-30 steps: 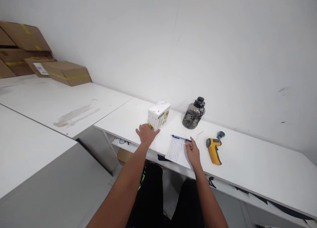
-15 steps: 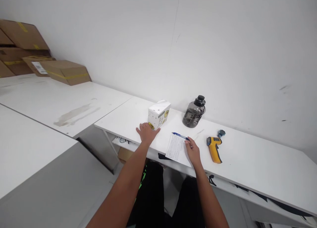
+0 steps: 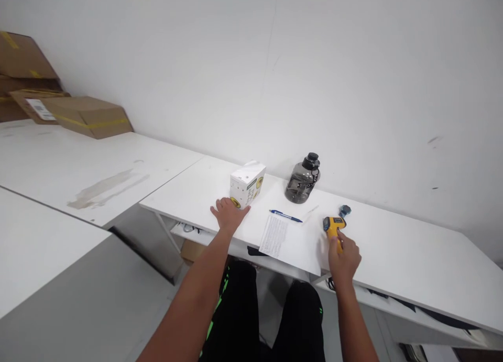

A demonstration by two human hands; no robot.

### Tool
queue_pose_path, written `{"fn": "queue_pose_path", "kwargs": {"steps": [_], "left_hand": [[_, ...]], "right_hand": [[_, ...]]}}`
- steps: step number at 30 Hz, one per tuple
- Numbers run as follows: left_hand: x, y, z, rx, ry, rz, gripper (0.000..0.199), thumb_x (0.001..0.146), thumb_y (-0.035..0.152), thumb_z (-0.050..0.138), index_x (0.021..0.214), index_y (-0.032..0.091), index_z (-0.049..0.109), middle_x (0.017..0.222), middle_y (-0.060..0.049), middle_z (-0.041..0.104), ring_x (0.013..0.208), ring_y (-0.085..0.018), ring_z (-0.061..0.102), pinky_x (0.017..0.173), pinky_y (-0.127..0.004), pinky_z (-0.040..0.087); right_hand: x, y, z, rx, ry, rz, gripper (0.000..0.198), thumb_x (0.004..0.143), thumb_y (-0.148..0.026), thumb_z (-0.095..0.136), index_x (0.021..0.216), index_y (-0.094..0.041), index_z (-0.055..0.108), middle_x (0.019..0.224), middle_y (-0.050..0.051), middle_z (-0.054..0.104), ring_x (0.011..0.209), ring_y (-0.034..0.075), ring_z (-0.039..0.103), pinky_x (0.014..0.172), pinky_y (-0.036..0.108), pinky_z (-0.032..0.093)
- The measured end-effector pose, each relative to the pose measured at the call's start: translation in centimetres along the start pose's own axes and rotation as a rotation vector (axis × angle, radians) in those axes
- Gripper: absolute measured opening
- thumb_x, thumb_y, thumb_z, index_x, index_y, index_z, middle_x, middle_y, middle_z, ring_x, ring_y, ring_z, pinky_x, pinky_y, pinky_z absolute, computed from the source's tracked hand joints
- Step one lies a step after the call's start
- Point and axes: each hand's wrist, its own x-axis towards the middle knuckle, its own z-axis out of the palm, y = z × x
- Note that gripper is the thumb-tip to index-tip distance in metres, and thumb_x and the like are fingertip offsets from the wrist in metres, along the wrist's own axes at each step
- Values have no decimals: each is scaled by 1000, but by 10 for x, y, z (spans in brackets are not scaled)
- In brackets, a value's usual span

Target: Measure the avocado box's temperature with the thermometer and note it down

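Note:
My right hand (image 3: 345,254) is closed around the handle of a yellow and black infrared thermometer (image 3: 335,225), which is at the table surface. Fingers spread, my left hand (image 3: 228,214) rests at the near lower side of a white box (image 3: 247,181) with avocado pictures and seems to touch it. Between the hands lie a blue pen (image 3: 285,216) and a sheet of paper with handwriting (image 3: 274,237); neither hand touches them. Behind these stands a dark translucent water jug (image 3: 302,178) with a black cap. A small teal-and-dark object (image 3: 345,210) sits just beyond the thermometer.
The narrow white table (image 3: 408,252) runs along a white wall (image 3: 353,89). Larger white tables (image 3: 35,163) adjoin on the left, with cardboard boxes (image 3: 88,116) at the back. Below the tabletop is an open shelf (image 3: 200,236) holding some items.
My right hand has left the pen and paper, moved right and taken hold of the infrared thermometer. The pen now lies on the paper. My left hand stays by the box; the view has shifted slightly.

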Motion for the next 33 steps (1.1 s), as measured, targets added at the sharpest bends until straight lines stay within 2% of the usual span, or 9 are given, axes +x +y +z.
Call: {"fn": "queue_pose_path", "kwargs": {"steps": [2,5,9,14,17,20,22,27,33], "left_hand": [[0,0,0,-16,3,-4,71,73,63,58,121,13,47,129,-23,52,138,-39,30,113,-59,14],[0,0,-3,-97,10,-10,63,73,58,61,117,15,46,125,-20,55,132,-36,40,114,-59,14],[0,-1,-11,-263,22,-27,60,72,56,65,116,20,43,124,-14,58,124,-30,52,117,-56,12],[-8,-4,-24,-553,15,-125,69,67,54,73,116,22,38,119,-11,61,114,-28,60,100,-46,45],[-22,-2,-34,-847,61,-203,61,71,48,73,114,23,37,119,-10,61,108,-22,63,90,-38,53],[-47,0,-45,-1224,103,-308,47,77,43,70,108,23,41,122,-11,60,105,-19,65,86,-37,57],[-74,-1,-52,-1469,34,-271,45,72,42,77,101,23,48,117,-9,64,101,-19,67,87,-39,58],[-164,-17,-65,-1678,-109,-343,45,67,46,81,100,27,57,108,-4,70,106,-23,68,91,-40,57],[-224,-23,-95,-1643,-370,-397,66,53,44,88,107,25,55,97,-6,74,94,-30,71,81,-44,59]], "right_hand": [[20,16,4,-211,-85,122,59,81,-55,54,124,-15,63,132,23,58,126,43,47,103,66,30],[39,30,18,-244,-291,266,78,75,-61,59,136,-12,52,138,25,54,130,44,43,105,71,21],[43,32,31,-194,-342,236,81,73,-57,61,139,-12,48,139,25,53,132,43,42,107,70,17],[36,27,26,-139,-334,274,71,74,-42,59,134,-5,51,127,26,61,127,42,49,111,68,11],[30,24,9,67,-340,250,66,74,-39,57,132,-9,55,128,21,63,125,37,52,114,59,21],[13,12,-22,368,-262,200,74,72,-48,61,138,-16,52,137,15,58,125,34,54,106,47,41],[-9,-1,-47,492,-197,183,79,72,-55,65,140,-18,50,128,14,64,115,33,60,95,45,50],[-87,-33,-93,837,-265,74,93,82,-57,64,157,-27,17,97,8,71,79,24,68,67,36,57],[-126,-50,-117,1012,-659,8,77,76,-74,58,134,-23,57,64,2,61,48,17,52,53,34,51]]}}
